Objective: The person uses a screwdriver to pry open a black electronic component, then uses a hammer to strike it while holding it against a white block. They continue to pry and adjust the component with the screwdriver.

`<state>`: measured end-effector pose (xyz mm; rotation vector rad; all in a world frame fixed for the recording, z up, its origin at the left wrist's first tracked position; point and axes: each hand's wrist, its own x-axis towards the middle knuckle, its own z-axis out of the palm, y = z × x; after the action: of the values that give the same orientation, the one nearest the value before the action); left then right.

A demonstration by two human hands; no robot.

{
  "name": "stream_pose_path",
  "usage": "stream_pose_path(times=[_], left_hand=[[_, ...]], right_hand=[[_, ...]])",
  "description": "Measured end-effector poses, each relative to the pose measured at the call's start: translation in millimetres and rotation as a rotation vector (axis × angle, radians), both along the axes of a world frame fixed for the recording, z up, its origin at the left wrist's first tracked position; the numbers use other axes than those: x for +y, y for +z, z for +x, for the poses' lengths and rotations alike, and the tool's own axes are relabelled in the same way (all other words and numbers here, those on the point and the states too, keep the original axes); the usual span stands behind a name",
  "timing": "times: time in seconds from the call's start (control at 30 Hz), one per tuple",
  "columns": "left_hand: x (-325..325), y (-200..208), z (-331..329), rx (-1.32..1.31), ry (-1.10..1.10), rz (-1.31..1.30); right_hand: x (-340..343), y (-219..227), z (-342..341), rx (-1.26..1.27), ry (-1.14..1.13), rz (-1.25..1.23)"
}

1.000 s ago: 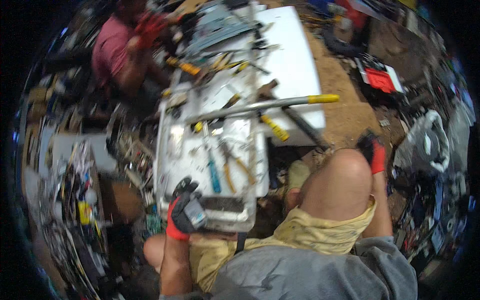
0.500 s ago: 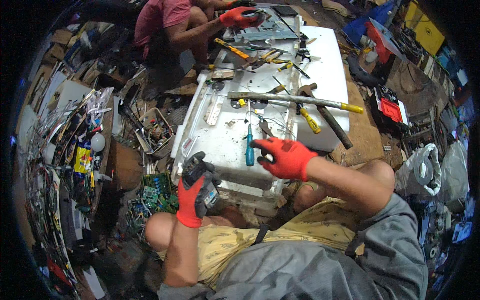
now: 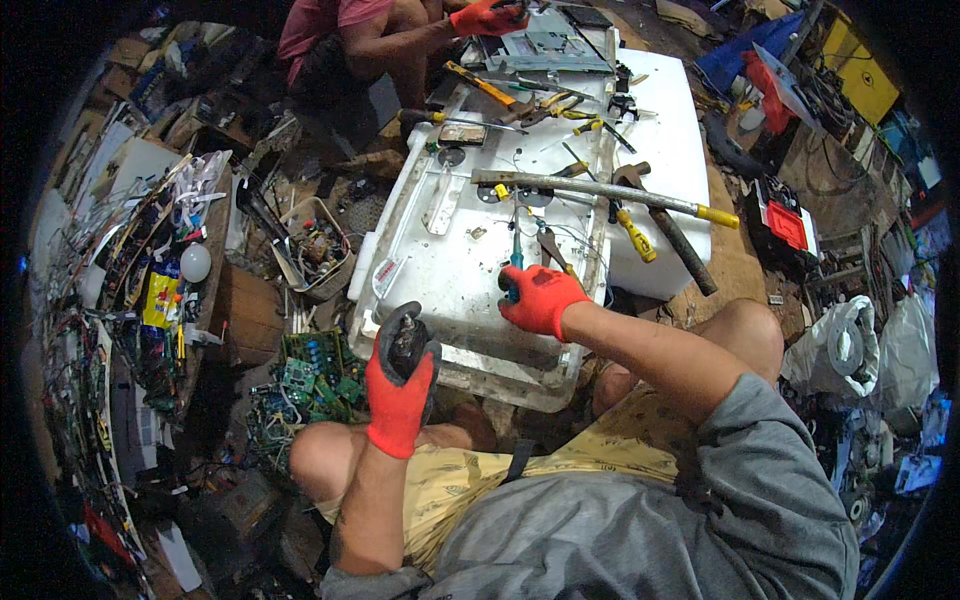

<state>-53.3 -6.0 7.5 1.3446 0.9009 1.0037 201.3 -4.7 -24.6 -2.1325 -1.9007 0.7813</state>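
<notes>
My right hand [image 3: 543,300], in a red glove with dark fingertips, is closed round the handle of a blue screwdriver [image 3: 516,255]. The shaft points away from me over a white plastic slab [image 3: 455,290]. Lower left, my left hand [image 3: 400,395], gloved alike, curls its fingers around a small dark metallic part [image 3: 408,345] whose kind I cannot make out. Just beyond the right hand lie pliers [image 3: 550,247]. Farther off, a long metal rod with a yellow end [image 3: 600,190] crosses a hammer [image 3: 665,225] and a yellow screwdriver [image 3: 635,237].
A co-worker's red-gloved hand [image 3: 490,17] is over a grey panel [image 3: 550,45] at the far end. More pliers and an orange-handled tool [image 3: 480,85] lie near it. Green circuit boards [image 3: 320,375] and a bin of small parts [image 3: 318,245] stand left; a red-black toolbox [image 3: 785,220] right.
My right hand has closed on the blue screwdriver, which lay on the slab before. My left hand has turned the dark part and moved slightly right. The co-worker's hand has shifted a little.
</notes>
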Motion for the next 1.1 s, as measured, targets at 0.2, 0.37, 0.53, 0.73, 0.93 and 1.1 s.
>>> stream_pose_path(times=[0.2,0.37,0.53,0.73,0.93,1.1], left_hand=[[-2,5,-3,0.062,-0.014,0.046],[-1,6,5,0.095,-0.035,0.133],[-1,3,8,0.039,-0.053,-0.010],[11,6,33,0.158,-0.068,0.092],[61,2,71,0.175,-0.200,0.142],[111,-20,128,0.480,-0.166,0.483]], right_hand=[[-6,19,28,1.057,-0.387,-0.049],[-42,56,54,1.502,-0.554,-0.163],[-44,58,83,1.088,-0.445,-0.232],[-43,54,108,-0.281,-0.169,0.121],[-30,75,104,-0.255,-0.103,0.072],[-29,66,100,-0.258,-0.129,0.178]])
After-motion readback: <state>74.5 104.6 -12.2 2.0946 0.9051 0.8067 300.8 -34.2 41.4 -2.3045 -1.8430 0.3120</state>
